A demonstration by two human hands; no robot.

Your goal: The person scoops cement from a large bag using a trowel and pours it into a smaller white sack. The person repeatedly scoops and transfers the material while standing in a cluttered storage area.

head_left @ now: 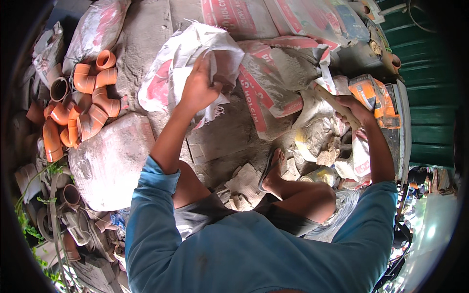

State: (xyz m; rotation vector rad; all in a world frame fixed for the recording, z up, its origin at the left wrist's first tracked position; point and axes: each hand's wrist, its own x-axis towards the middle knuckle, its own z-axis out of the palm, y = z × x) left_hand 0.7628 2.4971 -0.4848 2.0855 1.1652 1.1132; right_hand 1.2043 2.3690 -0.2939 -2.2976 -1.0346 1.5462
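Note:
My left hand [199,87] is closed on the rim of a white woven sack [178,53], which stands open with a frayed edge. To its right lies a torn-open red and grey cement bag [256,90], with loose grey powder [295,68] showing at its mouth. My right hand [355,111] grips a flat, tan, dusty strip [337,105] that looks like wood. The strip slants up and left toward the powder. Crumpled, dusty bag scraps [317,134] lie below it.
Orange pipe elbows [93,97] are piled at the left. A dusty full sack [115,158] sits in front of them. More cement bags [234,17] lie at the back. An orange pack [373,100] is by my right hand, near a green corrugated wall [425,83].

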